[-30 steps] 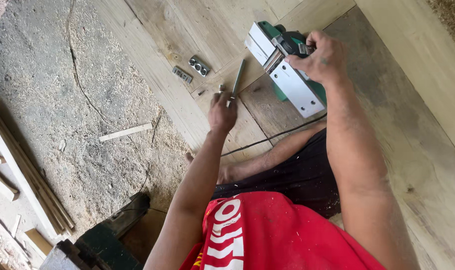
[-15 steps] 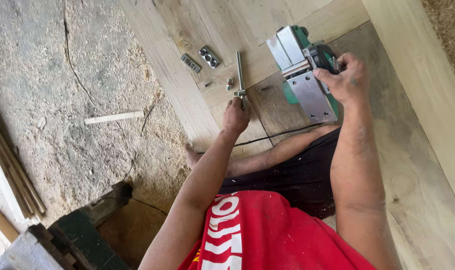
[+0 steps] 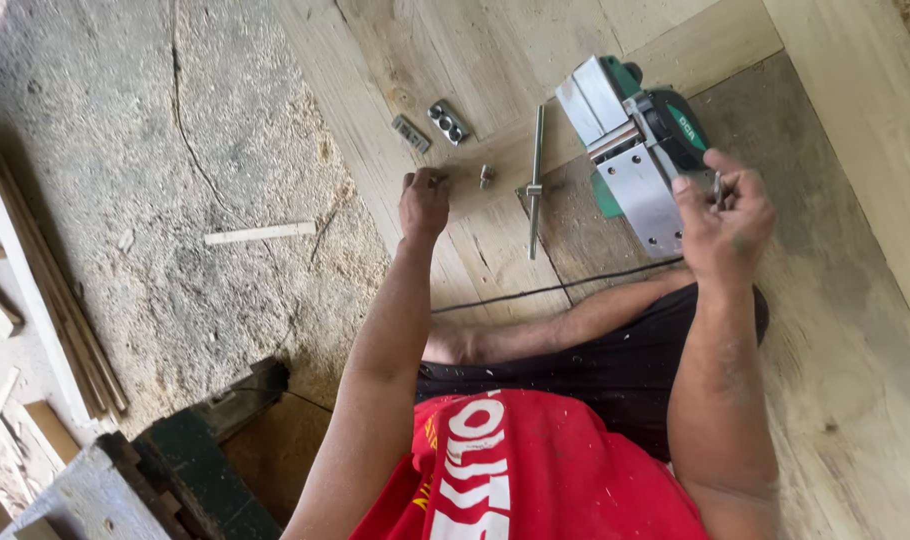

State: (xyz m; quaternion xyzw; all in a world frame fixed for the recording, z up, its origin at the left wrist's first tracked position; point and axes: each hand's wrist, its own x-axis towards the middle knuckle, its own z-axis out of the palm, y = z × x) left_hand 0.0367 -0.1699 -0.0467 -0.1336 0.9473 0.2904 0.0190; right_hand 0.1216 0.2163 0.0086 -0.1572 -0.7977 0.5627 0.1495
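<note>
Your left hand [image 3: 424, 203] is down on the plank [image 3: 495, 215], fingers curled over something small at its tips — too small to tell what, so I cannot tell whether it grips anything. Just beside it lies a small bolt [image 3: 486, 177], and farther along the plank a T-shaped wrench [image 3: 535, 185]. Near those sit a grey block with holes [image 3: 448, 121] and a flat metal plate [image 3: 411, 133], close to each other but apart. Your right hand [image 3: 723, 222] is beside the green planer [image 3: 637, 150], which lies with its metal sole up on the boards; the fingers pinch a small metal piece [image 3: 717, 188] at the planer's edge. A black cord [image 3: 555, 290] runs across the board by your leg.
</note>
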